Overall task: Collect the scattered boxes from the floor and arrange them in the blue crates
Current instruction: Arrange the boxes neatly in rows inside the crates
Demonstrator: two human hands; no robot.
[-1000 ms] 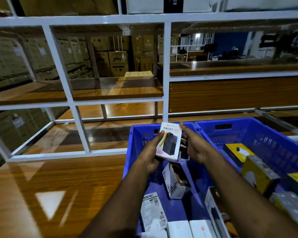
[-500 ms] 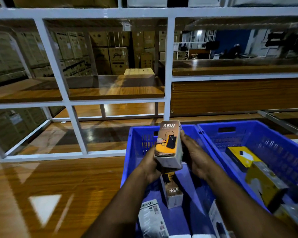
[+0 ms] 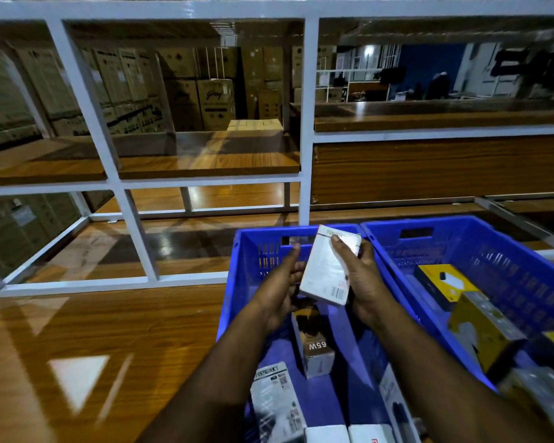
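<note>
The box (image 3: pixel 328 266) held between the hands has been turned since half a second earlier: the orange "65W" face then shown has gone, and a pale face with a barcode near its lower edge is now up. The left hand (image 3: pixel 280 290) cups the box's left edge with curled fingers, thumb raised beside it; the right hand (image 3: pixel 360 278) grips the right edge, thumb laid across the top face. The box is above the far end of the left blue crate (image 3: pixel 237 282), clear of its floor. Below it a "65W" box (image 3: pixel 314 350) lies on the crate floor; further boxes lie nearer the viewer. The right blue crate (image 3: pixel 525 270) holds yellow boxes (image 3: pixel 480 327). To place well, in judgement, the box should be lowered into the open far end, its long edge squared to the crate wall, beside rather than upon the "65W" box.
</note>
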